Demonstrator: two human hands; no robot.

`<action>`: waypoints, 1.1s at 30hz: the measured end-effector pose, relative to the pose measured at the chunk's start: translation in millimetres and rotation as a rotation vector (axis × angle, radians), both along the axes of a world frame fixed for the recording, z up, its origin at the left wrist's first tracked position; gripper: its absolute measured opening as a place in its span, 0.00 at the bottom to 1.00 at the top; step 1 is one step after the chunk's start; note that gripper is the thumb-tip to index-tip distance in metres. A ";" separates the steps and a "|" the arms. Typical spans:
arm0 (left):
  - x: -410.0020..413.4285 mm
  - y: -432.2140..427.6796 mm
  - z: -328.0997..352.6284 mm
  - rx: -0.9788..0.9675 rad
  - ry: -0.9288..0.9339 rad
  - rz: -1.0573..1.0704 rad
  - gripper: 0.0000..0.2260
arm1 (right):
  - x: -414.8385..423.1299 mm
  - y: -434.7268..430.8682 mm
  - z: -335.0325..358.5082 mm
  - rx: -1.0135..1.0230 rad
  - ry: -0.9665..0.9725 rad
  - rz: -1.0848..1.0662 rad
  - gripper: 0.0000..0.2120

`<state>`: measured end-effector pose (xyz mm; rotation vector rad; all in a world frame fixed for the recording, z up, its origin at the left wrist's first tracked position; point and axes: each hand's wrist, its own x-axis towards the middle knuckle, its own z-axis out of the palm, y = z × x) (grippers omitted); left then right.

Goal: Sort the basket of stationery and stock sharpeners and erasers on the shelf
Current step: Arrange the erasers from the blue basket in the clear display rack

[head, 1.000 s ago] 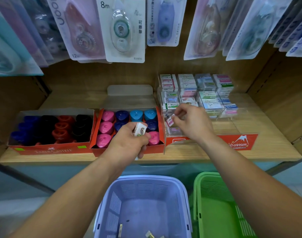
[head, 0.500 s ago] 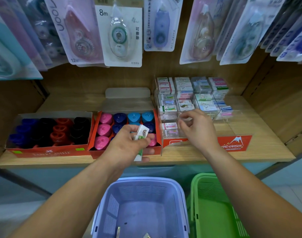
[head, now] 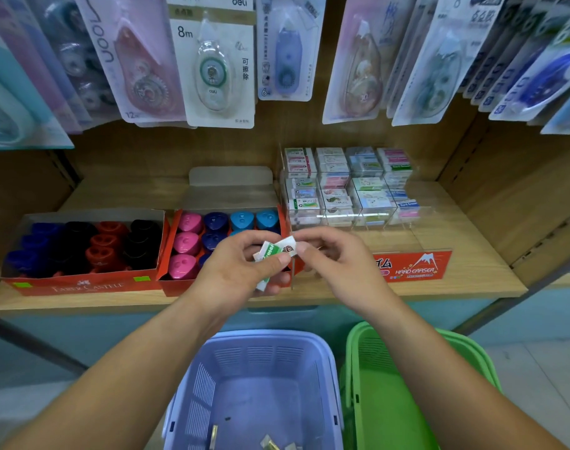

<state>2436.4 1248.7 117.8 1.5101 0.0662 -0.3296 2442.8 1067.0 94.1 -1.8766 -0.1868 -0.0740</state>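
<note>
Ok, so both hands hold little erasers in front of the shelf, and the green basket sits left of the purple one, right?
Not quite. The head view shows the green basket right of the purple basket, not left. The rest holds: the left hand and right hand both hold little erasers in front of the shelf.

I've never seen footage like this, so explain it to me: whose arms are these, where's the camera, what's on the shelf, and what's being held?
No machine here: a person wears one camera on the head, looking down at bare hands. The left grip holds a few wrapped erasers; the right grip pinches the top eraser. On the wooden shelf stand a red box of blue, black and red sharpeners, a red box of pink and blue sharpeners and a clear eraser rack. Correction tape packs hang above. Below sit a purple basket and a green basket.
</note>
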 end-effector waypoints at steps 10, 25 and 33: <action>-7.7 -8.6 6.6 0.009 0.037 -0.083 0.09 | -17.1 -4.5 7.2 0.367 0.165 -0.085 0.06; 6.9 -22.6 -0.2 0.078 -0.018 -0.034 0.21 | 19.2 -61.5 0.7 0.290 0.196 -0.274 0.11; 19.3 -15.2 -3.7 -0.012 -0.014 0.082 0.16 | 94.9 -80.2 27.7 -0.132 0.000 -0.391 0.13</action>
